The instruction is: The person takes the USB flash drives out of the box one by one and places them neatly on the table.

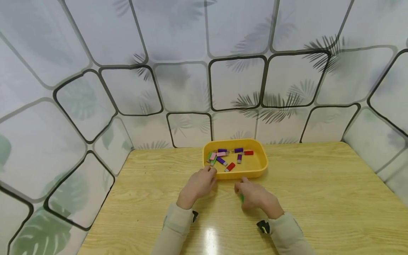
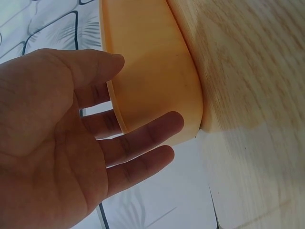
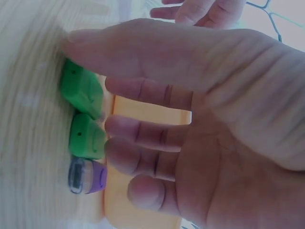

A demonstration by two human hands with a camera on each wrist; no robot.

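Observation:
Several USB flash drives, such as a red one (image 1: 230,167) and a purple one (image 1: 221,161), lie in a yellow plastic tray (image 1: 237,175). My left hand (image 1: 198,184) holds the tray's near-left rim; in the left wrist view the thumb (image 2: 112,66) is outside the wall and two fingers pass behind the rim. In front of the tray, my right hand (image 1: 255,194) hovers low with loosely bent fingers. Beside its fingertips, in the right wrist view, two green flash drives (image 3: 86,138) and a purple one (image 3: 97,176) stand in a row on the table, partly behind the thumb.
The light wood table (image 1: 318,191) extends to both sides of the tray. A patterned wall covering (image 1: 236,85) rises right behind the tray and along both sides. Dark wrist straps show at the sleeves (image 1: 178,221).

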